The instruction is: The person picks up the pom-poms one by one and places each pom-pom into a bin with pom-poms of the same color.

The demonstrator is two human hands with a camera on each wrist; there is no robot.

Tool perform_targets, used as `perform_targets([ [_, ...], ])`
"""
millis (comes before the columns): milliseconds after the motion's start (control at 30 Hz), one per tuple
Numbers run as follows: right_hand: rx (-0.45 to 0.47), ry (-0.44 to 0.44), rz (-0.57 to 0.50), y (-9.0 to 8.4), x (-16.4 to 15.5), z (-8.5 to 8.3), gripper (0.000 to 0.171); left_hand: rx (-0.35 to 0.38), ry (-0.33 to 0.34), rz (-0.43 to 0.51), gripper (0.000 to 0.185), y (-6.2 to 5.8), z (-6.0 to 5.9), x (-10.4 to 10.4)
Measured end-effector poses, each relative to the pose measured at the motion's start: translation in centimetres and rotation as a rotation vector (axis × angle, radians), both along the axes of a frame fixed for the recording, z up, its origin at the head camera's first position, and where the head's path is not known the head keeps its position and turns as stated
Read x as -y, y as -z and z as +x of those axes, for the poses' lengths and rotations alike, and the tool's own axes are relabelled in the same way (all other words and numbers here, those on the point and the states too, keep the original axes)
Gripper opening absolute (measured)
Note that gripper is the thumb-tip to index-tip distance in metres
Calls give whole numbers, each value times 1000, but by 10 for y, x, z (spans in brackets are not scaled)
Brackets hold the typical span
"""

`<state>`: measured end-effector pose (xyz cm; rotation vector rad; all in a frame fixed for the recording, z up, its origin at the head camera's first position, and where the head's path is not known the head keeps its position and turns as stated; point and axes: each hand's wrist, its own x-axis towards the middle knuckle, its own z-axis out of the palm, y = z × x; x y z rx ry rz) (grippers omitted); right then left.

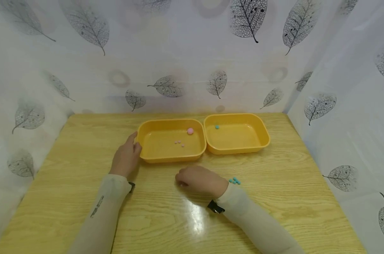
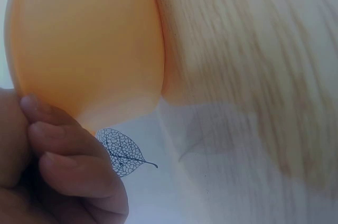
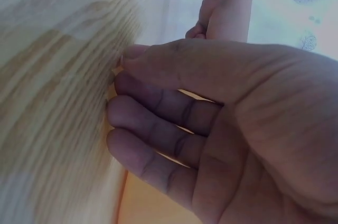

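Note:
My left hand (image 1: 126,158) grips the left end of a yellow tray (image 1: 168,159), its curled fingers (image 2: 68,150) at the rim in the left wrist view. Inside this tray lie a larger round pink piece (image 1: 190,131) and several smaller pink pieces (image 1: 179,141). My right hand (image 1: 201,179) is low over the table in front of the trays. In the right wrist view its thumb (image 3: 158,65) and forefinger come together at the wood, the other fingers bent; whether something tiny is between the tips cannot be told. Several small blue pieces (image 1: 234,181) lie beside the right wrist.
A second yellow tray (image 1: 236,151) stands against the first one's right side, holding a small blue piece (image 1: 217,127). Both rest on a wood-grain table (image 1: 160,218). A white leaf-patterned curtain (image 1: 185,56) closes off the back and sides.

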<state>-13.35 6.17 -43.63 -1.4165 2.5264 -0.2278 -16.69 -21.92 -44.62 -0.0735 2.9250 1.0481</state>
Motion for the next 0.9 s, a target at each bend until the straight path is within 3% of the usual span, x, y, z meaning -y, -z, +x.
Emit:
perform_targets([
  [400, 36, 52, 6, -2, -2, 2, 27, 21, -12, -4, 57, -2, 1, -2],
  [733, 138, 105, -107, -11, -16, -11, 29, 20, -6, 2, 57, -1, 3, -2],
  [900, 84, 102, -141, -22, -28, -22, 20, 11, -3, -2, 57, -1, 3, -2],
])
